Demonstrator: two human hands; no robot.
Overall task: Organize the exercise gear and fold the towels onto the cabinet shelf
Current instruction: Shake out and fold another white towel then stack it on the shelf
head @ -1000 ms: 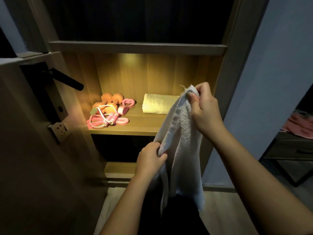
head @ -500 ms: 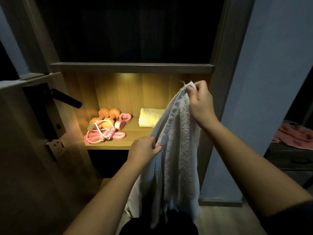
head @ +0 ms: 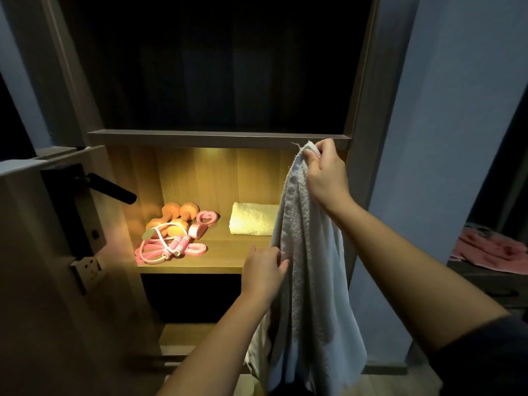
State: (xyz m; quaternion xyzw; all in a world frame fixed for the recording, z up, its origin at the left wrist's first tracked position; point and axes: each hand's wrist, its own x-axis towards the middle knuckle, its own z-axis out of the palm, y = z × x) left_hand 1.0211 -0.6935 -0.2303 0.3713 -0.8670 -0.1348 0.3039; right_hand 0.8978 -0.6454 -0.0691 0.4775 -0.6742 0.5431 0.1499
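Right hand (head: pixel 325 172): fingers (head: pixel 313 161) pinch the top corner of white towel (head: pixel 308 267), held high in front of the cabinet; the towel hangs straight down. Left hand (head: pixel 261 270) pinches its left edge at mid-height. Lit shelf (head: pixel 217 261) behind: folded towel (head: pixel 253 222) right, dumbbells (head: pixel 174 215) and jump rope (head: pixel 171 248) left.

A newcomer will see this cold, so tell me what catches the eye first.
The white towel hangs unfolded in front of the cabinet. The right hand grips its top corner, and the left hand pinches its edge lower down. Behind it glows the lit shelf, with orange dumbbells and a pink jump rope at the left and a folded towel to their right.
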